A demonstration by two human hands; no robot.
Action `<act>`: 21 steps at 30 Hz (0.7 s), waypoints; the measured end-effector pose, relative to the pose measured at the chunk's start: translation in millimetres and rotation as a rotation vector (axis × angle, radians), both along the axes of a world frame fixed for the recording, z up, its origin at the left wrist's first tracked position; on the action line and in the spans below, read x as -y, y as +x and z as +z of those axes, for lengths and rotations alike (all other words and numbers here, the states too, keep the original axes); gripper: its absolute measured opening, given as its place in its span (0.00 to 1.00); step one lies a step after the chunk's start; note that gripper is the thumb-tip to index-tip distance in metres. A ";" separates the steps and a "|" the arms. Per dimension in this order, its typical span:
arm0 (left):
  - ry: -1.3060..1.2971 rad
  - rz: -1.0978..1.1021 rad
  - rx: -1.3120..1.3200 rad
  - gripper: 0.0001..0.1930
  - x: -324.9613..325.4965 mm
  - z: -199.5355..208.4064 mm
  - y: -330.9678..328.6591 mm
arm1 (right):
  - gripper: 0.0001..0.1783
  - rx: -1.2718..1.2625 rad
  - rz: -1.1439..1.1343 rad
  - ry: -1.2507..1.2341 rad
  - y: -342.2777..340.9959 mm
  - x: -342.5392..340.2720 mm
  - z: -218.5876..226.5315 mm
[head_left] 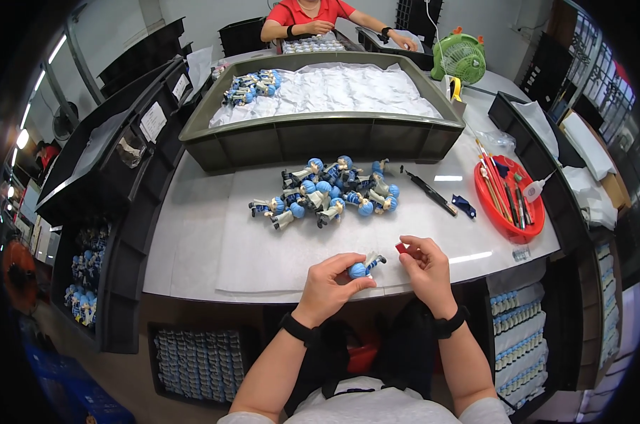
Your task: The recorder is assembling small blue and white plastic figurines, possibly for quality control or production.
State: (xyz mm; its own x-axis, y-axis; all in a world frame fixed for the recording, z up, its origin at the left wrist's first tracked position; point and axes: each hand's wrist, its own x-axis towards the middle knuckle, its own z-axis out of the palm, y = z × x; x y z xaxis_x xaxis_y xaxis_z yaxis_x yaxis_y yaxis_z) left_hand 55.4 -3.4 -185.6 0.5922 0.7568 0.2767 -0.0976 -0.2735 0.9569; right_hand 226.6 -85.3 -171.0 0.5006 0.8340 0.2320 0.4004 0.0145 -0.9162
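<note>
Figurine (364,267): blue-haired, I saw it pinched in left hand (332,284).
Right hand (426,266): fingertips pinched a small red piece (400,248).
Pile (327,192): more figurines lay beyond.

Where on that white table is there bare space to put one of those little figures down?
Bare tabletop lies left of the pile of figures, out to the black bins. Another free strip runs between the pile and the hands, left hand holding a figure, right hand a small red piece. It is crowded on the right, around the black tool and red tray.
</note>
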 end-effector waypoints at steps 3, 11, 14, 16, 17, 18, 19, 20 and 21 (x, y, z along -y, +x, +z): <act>-0.008 -0.009 -0.015 0.17 1.9 2.5 -1.9 | 0.13 -0.229 0.044 0.014 -4.6 -1.5 -1.5; -0.007 -0.028 0.068 0.18 -2.0 -5.2 -0.5 | 0.09 -0.069 0.028 0.016 -16.5 -17.6 6.3; -0.223 -0.039 0.109 0.17 -1.6 -2.9 -1.6 | 0.07 -0.133 0.028 0.111 -20.0 -21.0 3.0; -0.245 -0.043 0.114 0.16 -2.0 -2.1 -1.7 | 0.07 -0.120 0.069 0.063 -23.7 -21.0 5.2; -0.247 -0.042 0.113 0.16 -2.1 -2.8 -2.0 | 0.07 -0.121 0.071 0.062 -26.2 -20.5 8.7; -0.225 -0.030 0.108 0.16 -2.0 -3.9 -2.2 | 0.06 -0.041 0.063 0.027 -29.0 -19.3 13.7; -0.202 -0.018 0.103 0.17 -1.7 -4.5 -2.2 | 0.06 0.040 0.056 -0.008 -30.7 -18.7 16.1; -0.204 -0.017 0.102 0.17 -1.3 -4.8 -1.7 | 0.06 0.039 0.057 -0.009 -31.3 -19.5 14.7; -0.187 -0.018 0.099 0.17 -0.8 -5.0 -1.1 | 0.06 0.105 0.033 0.047 -31.7 -20.4 12.4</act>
State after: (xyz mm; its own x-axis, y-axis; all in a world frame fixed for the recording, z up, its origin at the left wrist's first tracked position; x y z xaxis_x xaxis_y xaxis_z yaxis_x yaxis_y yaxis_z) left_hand 54.4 -2.6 -190.6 0.5830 0.7899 0.1899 -0.1971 -0.0893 0.9763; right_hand 194.9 -64.9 -158.7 0.4435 0.8367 0.3213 0.4928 0.0718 -0.8672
